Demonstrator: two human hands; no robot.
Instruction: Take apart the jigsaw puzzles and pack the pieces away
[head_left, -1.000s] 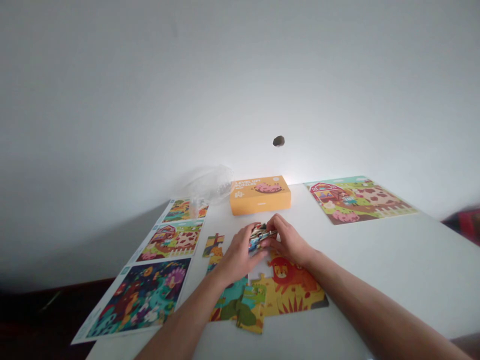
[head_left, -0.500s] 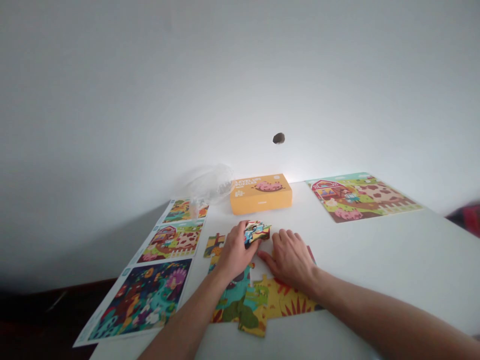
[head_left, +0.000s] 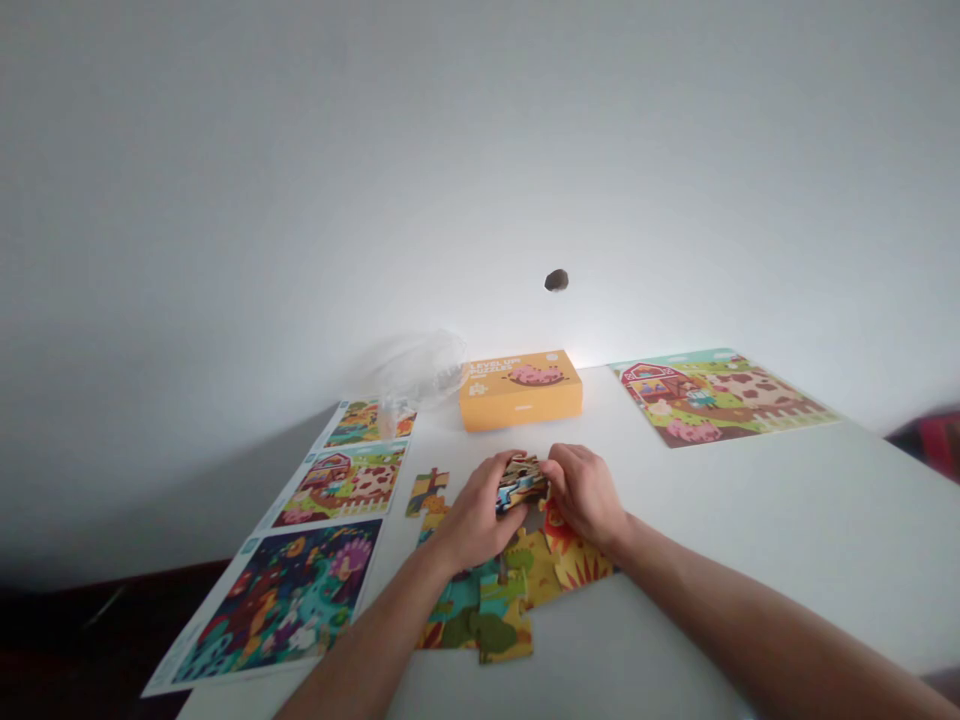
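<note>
My left hand [head_left: 472, 515] is curled around a small stack of loose puzzle pieces [head_left: 519, 482], held just above the white table [head_left: 750, 520]. My right hand [head_left: 585, 492] is closed at the right side of the same stack, fingertips on the top piece. Under both hands lies a partly joined jungle puzzle [head_left: 517, 590] with a lion, yellow and teal. Two loose pieces [head_left: 427, 492] lie just left of my left hand.
An orange puzzle box [head_left: 521, 390] stands at the back by the wall, with a clear plastic bag [head_left: 420, 370] to its left. A finished farm puzzle [head_left: 720, 395] lies back right. Three picture sheets [head_left: 300, 580] line the table's left edge.
My right hand came off the lion part of the puzzle and closed on the stack again. The joined lion section has shifted left and nearer, under my hands.
</note>
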